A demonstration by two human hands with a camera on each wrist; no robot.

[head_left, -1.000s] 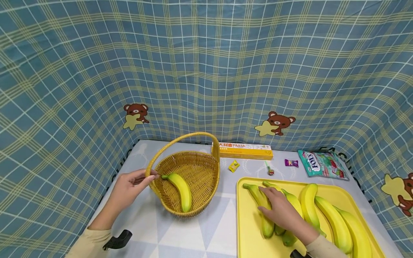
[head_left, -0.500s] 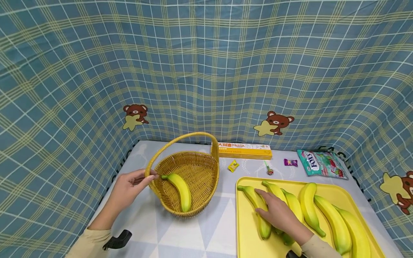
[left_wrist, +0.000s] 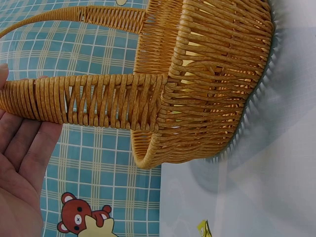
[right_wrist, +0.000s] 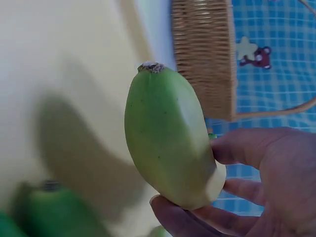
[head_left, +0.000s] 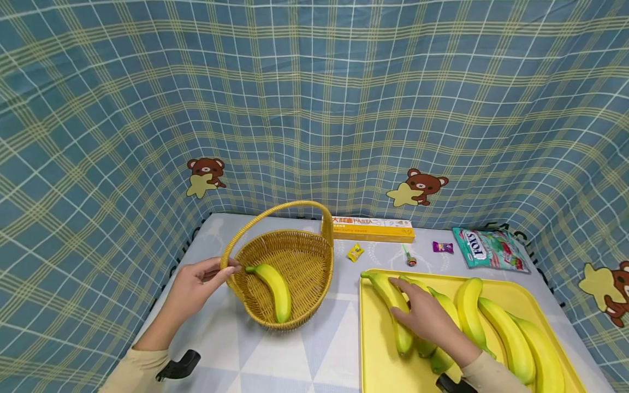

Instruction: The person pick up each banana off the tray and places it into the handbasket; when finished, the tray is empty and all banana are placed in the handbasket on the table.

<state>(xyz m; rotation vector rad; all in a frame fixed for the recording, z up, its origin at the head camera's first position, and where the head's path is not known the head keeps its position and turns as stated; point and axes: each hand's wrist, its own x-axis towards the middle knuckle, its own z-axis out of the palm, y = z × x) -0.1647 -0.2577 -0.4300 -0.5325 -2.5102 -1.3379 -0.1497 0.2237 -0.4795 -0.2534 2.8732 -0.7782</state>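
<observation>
The gap between a green-tipped banana [head_left: 390,296] and the wicker basket [head_left: 307,262] is the relation that seems to count: the banana is at the left side of the yellow tray [head_left: 375,365], and the basket lies to its left, a little farther off, with a strip of table [head_left: 339,327] between them. The banana's long axis runs slantwise, stem to the far left and jutting over the tray's rim, green tip to the near right, so the stem end is the one closer to the basket. The right hand [head_left: 426,314], much the nearer of the two, pinches it from the right between thumb and fingers; in the right wrist view its shadow falls apart from it, so it is probably raised off the tray. Across on the basket's left side, the left hand [head_left: 199,286] grips the handle [head_left: 300,203] near its left foot, thumb and fingers closed about it. Inside the basket, one banana lying there [head_left: 277,292] slants much the same way, stem far left, tip near right
</observation>
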